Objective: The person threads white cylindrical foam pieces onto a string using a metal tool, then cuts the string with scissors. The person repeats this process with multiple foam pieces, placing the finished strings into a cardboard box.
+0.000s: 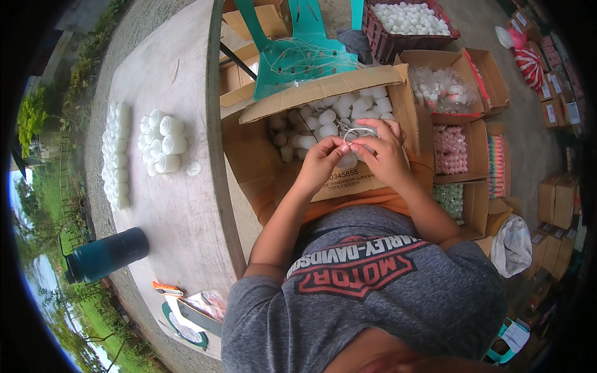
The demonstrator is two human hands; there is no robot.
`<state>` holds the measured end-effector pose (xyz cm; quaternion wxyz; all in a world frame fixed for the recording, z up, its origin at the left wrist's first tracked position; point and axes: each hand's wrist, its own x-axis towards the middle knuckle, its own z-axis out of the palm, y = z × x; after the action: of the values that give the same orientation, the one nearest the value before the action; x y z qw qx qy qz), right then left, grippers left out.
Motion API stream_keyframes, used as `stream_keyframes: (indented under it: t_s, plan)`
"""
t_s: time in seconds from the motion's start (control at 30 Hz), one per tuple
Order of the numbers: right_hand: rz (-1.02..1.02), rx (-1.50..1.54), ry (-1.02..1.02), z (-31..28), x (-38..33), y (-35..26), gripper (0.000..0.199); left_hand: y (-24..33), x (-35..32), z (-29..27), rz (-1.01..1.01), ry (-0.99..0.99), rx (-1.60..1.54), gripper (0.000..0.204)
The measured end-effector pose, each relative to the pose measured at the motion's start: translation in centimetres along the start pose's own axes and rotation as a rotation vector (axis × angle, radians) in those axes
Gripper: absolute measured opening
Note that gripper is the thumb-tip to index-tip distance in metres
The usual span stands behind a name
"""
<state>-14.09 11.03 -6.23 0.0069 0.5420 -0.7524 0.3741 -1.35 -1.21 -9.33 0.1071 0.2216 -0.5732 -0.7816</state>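
Observation:
My left hand (323,163) and my right hand (384,154) meet above an open cardboard box (339,186) in front of me. Their fingertips pinch a thin white cord (362,130), which curves in a loop between the fingers of my right hand. Beneath the hands, the box holds a loose heap of short white candle-like pieces (328,117). White candles (173,145) with short wicks stand in a cluster on the table at the left. Farther left there, more of them form a row (119,158).
The pale table (186,217) bears a dark blue bottle (115,253), an orange cutter (167,288) and a tape roll. Ahead, loose strings lie on a teal chair (305,65). A crate (413,43) of white pieces and several cartons (477,149) line the right side.

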Motion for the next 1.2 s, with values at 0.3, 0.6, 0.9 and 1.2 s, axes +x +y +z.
stream_keyframes:
  t_s: [0.3,0.6,0.9,1.2]
  plan:
    - [0.109,0.359,-0.086,0.7,-0.3,1.4,0.009,-0.1,0.0,-0.1,-0.068,-0.018,0.039,0.013]
    - [0.036,-0.047,0.167,2.4,-1.0,-0.1,0.016,0.0,0.0,0.9,0.052,0.213,0.123,0.014]
    - [-0.044,-0.166,0.247,2.8,-1.0,-0.2,0.018,0.6,-0.3,2.3,0.482,0.359,0.787,0.011]
    - [0.030,-0.211,0.155,2.6,-0.8,0.0,0.018,-0.2,0.0,1.7,0.504,0.388,0.904,0.013]
